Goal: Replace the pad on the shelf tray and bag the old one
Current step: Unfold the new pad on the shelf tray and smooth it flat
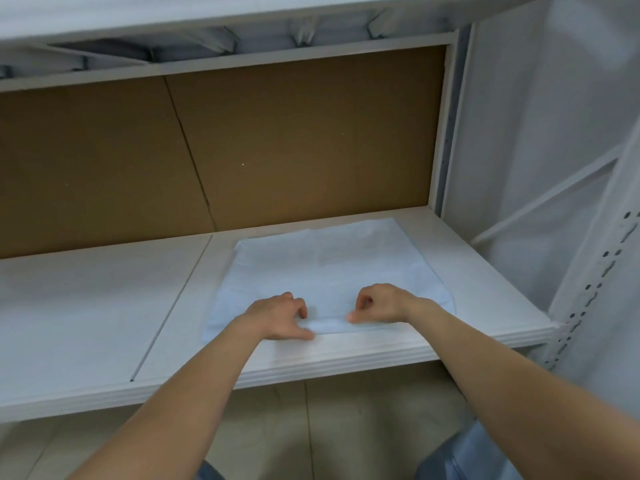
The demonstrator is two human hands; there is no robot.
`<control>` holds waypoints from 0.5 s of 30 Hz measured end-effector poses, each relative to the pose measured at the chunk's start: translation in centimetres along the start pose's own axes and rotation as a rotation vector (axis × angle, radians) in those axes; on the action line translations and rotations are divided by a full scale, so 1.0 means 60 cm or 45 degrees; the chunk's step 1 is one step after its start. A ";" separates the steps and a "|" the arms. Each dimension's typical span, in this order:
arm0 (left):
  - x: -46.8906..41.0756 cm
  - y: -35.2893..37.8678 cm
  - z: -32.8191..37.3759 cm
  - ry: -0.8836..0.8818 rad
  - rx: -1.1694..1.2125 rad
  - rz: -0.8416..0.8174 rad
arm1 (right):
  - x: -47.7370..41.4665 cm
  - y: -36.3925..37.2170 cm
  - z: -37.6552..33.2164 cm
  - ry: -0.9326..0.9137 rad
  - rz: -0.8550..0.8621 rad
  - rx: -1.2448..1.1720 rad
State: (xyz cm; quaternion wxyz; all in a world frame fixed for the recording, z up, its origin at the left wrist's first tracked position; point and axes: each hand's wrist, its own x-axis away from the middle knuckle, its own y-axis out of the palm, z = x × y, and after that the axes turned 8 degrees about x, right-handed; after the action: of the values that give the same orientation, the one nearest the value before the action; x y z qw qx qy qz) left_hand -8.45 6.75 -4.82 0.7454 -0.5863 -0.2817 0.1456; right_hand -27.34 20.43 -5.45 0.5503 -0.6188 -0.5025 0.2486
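On the right-hand section of the white laminate shelf board [86, 323], item one: pale blue rectangular pad [325, 271], thin and soft-looking. It lies flat, its near edge at the shelf's front lip and its far edge just short of the back panel. Whether it is the old pad or the fresh one cannot be told.

Item two: left hand [277, 318], at the middle of the pad's near edge. Its fingers [299, 306] are curled down onto the sheet and the thumb is laid along the edge, gripping a low fold of it.

Item three: right hand [379, 303], just beside the left. Its fingers are curled narrow and the thumb tip pinches the same raised edge.

Surroundings: a narrow seam [173, 306] divides the shelf board left of the pad. Behind is a brown hardboard back panel [277, 140]. A white perforated steel upright [588, 289] stands at the right, and grey tiled floor [346, 410] shows below. No bag is in view.

Risks, as judged: both grips sit close together at mid-edge, so a pull would likely bunch the centre while the outer corners drag or fold under. A thin sheet held by a small pinch could tear or slip free. With the edge already at the lip, a loose sheet could slide off to the floor.
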 end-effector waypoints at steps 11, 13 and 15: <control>-0.234 -0.028 0.062 0.033 0.199 0.335 | -0.169 -0.056 0.068 0.210 0.392 0.177; -0.287 -0.029 0.078 0.020 0.180 0.334 | -0.210 -0.061 0.085 0.221 0.376 0.194; -0.334 -0.029 0.087 0.007 0.147 0.322 | -0.248 -0.063 0.101 0.238 0.349 0.211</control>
State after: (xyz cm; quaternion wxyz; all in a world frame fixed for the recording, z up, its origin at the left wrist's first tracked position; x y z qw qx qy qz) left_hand -27.72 -0.54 -7.37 0.7543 -0.5737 -0.1947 0.2528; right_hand -39.40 9.33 -7.22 0.6046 -0.6544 -0.3381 0.3032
